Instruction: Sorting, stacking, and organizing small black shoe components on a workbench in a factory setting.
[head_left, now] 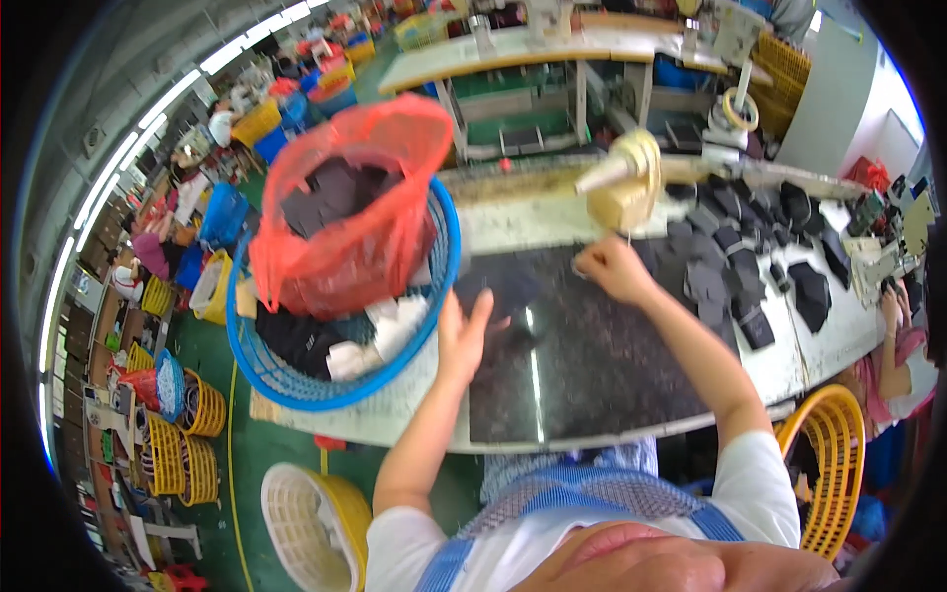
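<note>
Left hand (462,340): thumb and fingers spread, beside round blue plastic basket (308,397). Right hand (614,271): fingers curled above glossy black rectangular board (602,370); pinch contents unclear.

Long white ceiling tubes (225,55) shine brightly; glare streaks the glossy black sheet (612,365); bare left hand (462,343) slightly blurred; edges bend.

A small dark cloth piece (508,288), blurred and its outline unclear, is over the counter (508,222), between its near and far edges, left of middle.
</note>
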{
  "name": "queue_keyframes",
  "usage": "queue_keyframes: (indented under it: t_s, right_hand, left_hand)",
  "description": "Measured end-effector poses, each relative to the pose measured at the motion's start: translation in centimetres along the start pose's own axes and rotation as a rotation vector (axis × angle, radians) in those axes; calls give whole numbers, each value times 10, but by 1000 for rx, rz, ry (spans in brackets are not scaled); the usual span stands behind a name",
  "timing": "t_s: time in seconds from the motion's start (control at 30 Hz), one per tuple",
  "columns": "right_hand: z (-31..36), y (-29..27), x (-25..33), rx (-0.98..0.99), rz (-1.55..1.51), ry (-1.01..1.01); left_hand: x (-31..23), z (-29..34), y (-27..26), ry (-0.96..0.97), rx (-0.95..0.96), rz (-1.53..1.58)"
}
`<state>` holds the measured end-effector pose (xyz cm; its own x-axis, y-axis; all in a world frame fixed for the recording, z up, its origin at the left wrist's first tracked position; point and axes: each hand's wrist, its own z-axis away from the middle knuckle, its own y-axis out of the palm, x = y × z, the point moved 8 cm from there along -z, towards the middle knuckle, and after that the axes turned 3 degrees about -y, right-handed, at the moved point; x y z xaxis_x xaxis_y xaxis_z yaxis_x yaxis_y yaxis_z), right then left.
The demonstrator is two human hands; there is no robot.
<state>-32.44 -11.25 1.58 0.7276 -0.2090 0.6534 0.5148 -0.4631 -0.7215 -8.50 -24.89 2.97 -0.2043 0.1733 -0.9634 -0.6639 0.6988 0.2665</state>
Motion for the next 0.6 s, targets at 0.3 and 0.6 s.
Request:
queue_keyframes:
  t_s: [0.3, 0.6]
  right_hand:
    - [38, 30, 68, 298, -1347, 259]
    - [124, 35, 69, 153, -1441, 350]
  left_hand:
    - [20, 15, 39, -262, 318, 331]
    - [50, 52, 64, -333, 521, 236]
